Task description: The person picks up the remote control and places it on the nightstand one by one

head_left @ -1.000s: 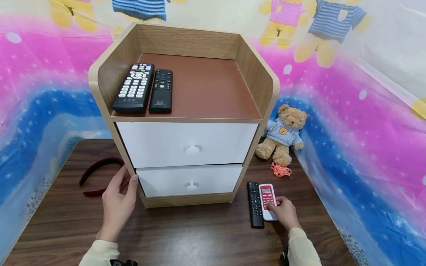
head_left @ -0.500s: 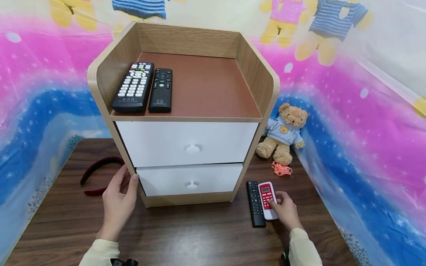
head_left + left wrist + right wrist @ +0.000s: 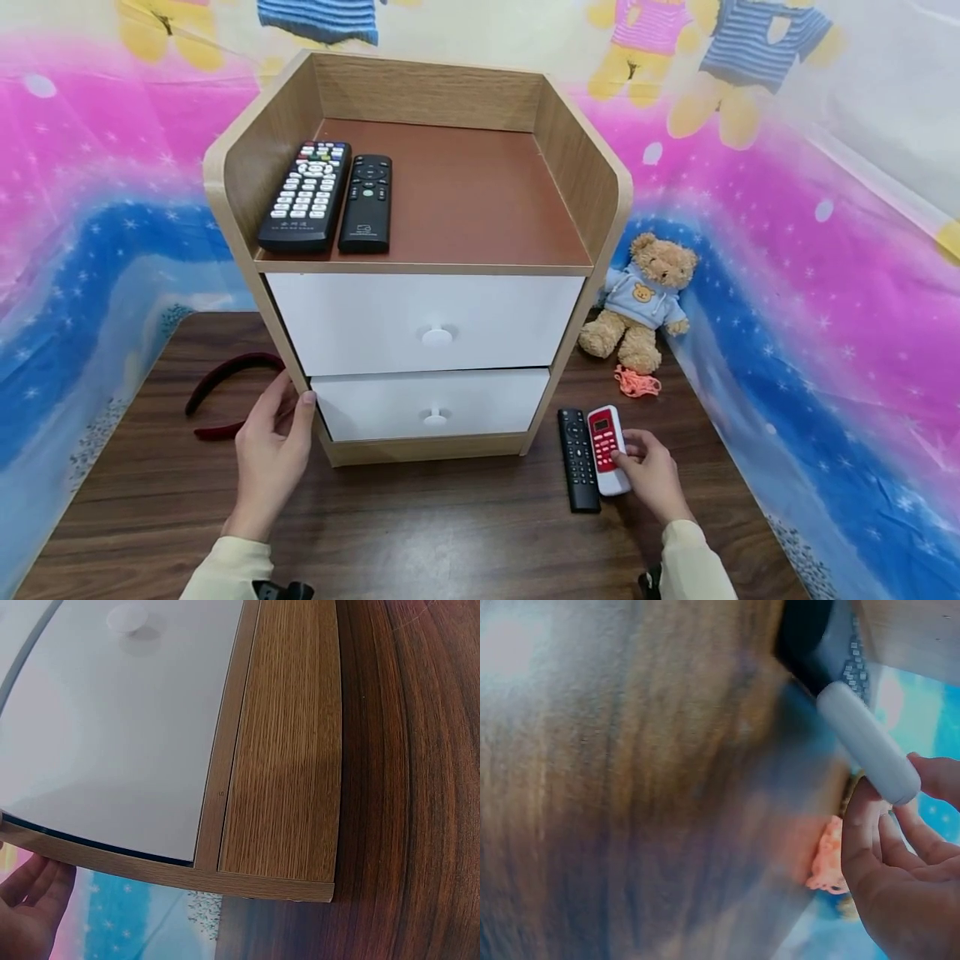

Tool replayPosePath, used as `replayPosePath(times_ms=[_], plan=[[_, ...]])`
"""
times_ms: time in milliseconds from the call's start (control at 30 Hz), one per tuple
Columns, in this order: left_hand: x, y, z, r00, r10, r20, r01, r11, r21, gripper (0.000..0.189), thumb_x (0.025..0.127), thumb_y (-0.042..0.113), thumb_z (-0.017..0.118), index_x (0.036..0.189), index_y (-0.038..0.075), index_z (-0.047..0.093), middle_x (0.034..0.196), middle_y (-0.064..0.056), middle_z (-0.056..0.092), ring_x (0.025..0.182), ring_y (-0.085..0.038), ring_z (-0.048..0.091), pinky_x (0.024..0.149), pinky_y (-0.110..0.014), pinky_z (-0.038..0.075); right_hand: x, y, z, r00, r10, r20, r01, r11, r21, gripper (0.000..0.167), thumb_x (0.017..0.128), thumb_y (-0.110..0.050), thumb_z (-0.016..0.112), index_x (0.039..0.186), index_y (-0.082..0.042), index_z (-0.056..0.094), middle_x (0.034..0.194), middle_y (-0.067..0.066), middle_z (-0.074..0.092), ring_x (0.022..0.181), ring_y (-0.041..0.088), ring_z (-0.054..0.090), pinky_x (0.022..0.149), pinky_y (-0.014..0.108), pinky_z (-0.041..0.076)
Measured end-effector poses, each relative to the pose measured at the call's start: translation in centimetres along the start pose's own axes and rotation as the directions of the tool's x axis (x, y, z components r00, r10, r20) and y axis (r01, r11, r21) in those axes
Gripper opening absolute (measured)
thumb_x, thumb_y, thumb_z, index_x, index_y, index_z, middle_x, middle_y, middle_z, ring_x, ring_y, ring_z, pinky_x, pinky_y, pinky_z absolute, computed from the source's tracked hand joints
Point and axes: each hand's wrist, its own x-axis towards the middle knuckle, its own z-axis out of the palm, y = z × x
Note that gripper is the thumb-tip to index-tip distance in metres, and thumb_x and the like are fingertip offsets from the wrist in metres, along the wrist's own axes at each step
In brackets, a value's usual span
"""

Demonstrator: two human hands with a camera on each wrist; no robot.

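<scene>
My left hand (image 3: 272,454) holds the left side edge of a small wooden cabinet (image 3: 427,450), thumb at the front and fingers along the outer side. In the left wrist view its fingers (image 3: 41,889) lie against the side panel. My right hand (image 3: 655,477) pinches the right edge of a white remote control (image 3: 604,442) with a red keypad and small display. The right wrist view shows that remote's lower end (image 3: 870,746) between thumb and fingers, lifted off the table at this end. Close along its left side lies a slim black remote (image 3: 577,462).
On the cabinet's brown top lie a large black remote (image 3: 303,200) and a smaller black remote (image 3: 366,204). Its two white drawers (image 3: 375,325) are closed. A dark red headband (image 3: 217,379) lies left. At right sit a teddy bear (image 3: 641,292) and coral-coloured cord (image 3: 637,382).
The right hand has tilted the white remote slightly, raising its right edge, and moved a little with it. The left hand keeps its place on the cabinet.
</scene>
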Motion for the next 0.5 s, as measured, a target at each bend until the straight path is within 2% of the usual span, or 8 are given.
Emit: replayPosePath(times_ms=[200, 367, 500], plan=[[0.0, 0.1, 0.0, 1.000, 0.007, -0.007, -0.007, 1.000, 0.005, 0.041, 0.097, 0.008, 0.063, 0.137, 0.001, 0.058, 0.113, -0.020, 0.066, 0.097, 0.013, 0.053, 0.079, 0.001, 0.041, -1.1, -1.5, -1.3, 0.996, -0.065, -0.067, 0.068, 0.997, 0.034, 0.040, 0.095, -0.012, 0.066, 0.132, 0.000, 0.055, 0.116, 0.023, 0.066, 0.099, 0.028, 0.065, 0.073, 0.030, 0.056], [0.0, 0.1, 0.0, 1.000, 0.009, -0.003, -0.009, 1.000, 0.006, 0.042, 0.097, 0.008, 0.063, 0.138, 0.002, 0.057, 0.113, -0.020, 0.066, 0.097, 0.013, 0.053, 0.080, 0.001, 0.041, -3.0, -4.0, -3.1, 0.991, -0.095, -0.095, 0.105, 0.989, 0.108, 0.044, 0.096, -0.020, 0.067, 0.135, -0.003, 0.055, 0.120, 0.022, 0.066, 0.103, 0.026, 0.065, 0.071, 0.020, 0.053], [0.0, 0.1, 0.0, 1.000, 0.007, -0.001, -0.007, 1.000, 0.006, 0.042, 0.097, 0.008, 0.063, 0.138, 0.002, 0.057, 0.113, -0.020, 0.066, 0.098, 0.012, 0.053, 0.080, 0.001, 0.041, -4.9, -6.5, -4.6, 0.977, -0.154, -0.145, 0.173, 0.976, 0.133, 0.045, 0.095, -0.024, 0.068, 0.134, -0.005, 0.058, 0.120, 0.018, 0.068, 0.102, 0.015, 0.065, 0.074, 0.014, 0.052]])
